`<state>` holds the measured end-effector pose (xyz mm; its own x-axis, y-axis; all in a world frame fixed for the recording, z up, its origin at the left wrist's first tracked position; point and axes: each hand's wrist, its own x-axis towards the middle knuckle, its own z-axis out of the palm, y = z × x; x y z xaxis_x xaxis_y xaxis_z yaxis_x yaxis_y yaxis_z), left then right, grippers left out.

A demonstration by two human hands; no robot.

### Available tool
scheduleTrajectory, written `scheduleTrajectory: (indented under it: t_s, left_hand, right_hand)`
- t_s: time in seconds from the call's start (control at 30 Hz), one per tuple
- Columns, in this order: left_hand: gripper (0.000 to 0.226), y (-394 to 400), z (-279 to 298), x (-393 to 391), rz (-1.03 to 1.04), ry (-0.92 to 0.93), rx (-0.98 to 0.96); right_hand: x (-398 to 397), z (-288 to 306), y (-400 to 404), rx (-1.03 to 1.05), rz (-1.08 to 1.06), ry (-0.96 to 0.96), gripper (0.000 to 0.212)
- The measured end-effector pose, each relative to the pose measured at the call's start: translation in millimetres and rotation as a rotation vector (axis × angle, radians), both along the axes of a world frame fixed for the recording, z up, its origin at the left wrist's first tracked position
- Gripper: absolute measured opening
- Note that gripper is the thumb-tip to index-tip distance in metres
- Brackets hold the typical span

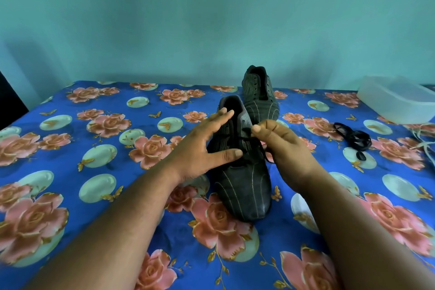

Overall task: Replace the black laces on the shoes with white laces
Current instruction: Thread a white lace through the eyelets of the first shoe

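Observation:
A dark grey striped shoe (244, 186) lies in the middle of the floral cloth, toe toward me, with a black lace (262, 152) threaded in it. My left hand (204, 148) rests open on the shoe's left side, fingers straight and thumb over the eyelets. My right hand (280, 141) pinches the black lace above the eyelets. Behind it lies the second shoe (260, 92), with no lace visible in it. A loose black lace (355, 140) is bundled on the cloth to the right. White laces (423, 142) lie at the right edge, partly out of frame.
A blue tablecloth (94, 195) with pink roses covers the whole surface. A translucent plastic box (397, 101) stands at the back right. A teal wall runs along the far edge. Something dark shows at the far left edge.

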<state>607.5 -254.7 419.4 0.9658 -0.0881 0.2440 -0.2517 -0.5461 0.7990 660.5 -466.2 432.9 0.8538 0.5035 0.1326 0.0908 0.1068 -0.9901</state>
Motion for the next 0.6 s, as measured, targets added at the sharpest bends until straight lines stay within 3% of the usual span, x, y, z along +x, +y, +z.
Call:
scheduleTrajectory:
  t_s: [0.07,0.17,0.3,0.4,0.47,0.53,0.6]
  left_hand:
    - [0.091,-0.4,-0.6,-0.4,-0.002,0.008,-0.017]
    - [0.096,-1.8,-0.7,-1.9,0.006,0.031,-0.035]
    - [0.097,-2.8,0.0,-1.7,0.011,0.033,-0.05]
    - [0.096,-2.6,0.6,-1.8,0.012,0.029,-0.035]
    - [0.096,-2.4,0.7,-1.8,0.009,0.03,-0.03]
    - [0.096,-1.7,0.7,-2.0,0.003,0.033,-0.031]
    - [0.097,-0.8,0.2,-1.8,0.001,0.032,-0.022]
  right_hand:
    - [-1.0,-2.6,2.4,-0.199,-0.1,-0.237,0.037]
    - [-0.3,-2.5,3.8,-0.281,-0.187,-0.393,0.012]
    - [-2.7,3.2,-0.2,0.054,-0.035,-0.062,0.022]
    - [0.5,5.0,0.4,0.186,-0.07,0.068,0.024]
    - [3.6,2.2,0.0,0.071,-0.124,-0.045,0.039]
    - [2.1,-1.9,0.5,-0.189,-0.174,-0.282,0.05]
    - [0.7,-4.9,2.6,-0.307,-0.199,-0.409,0.033]
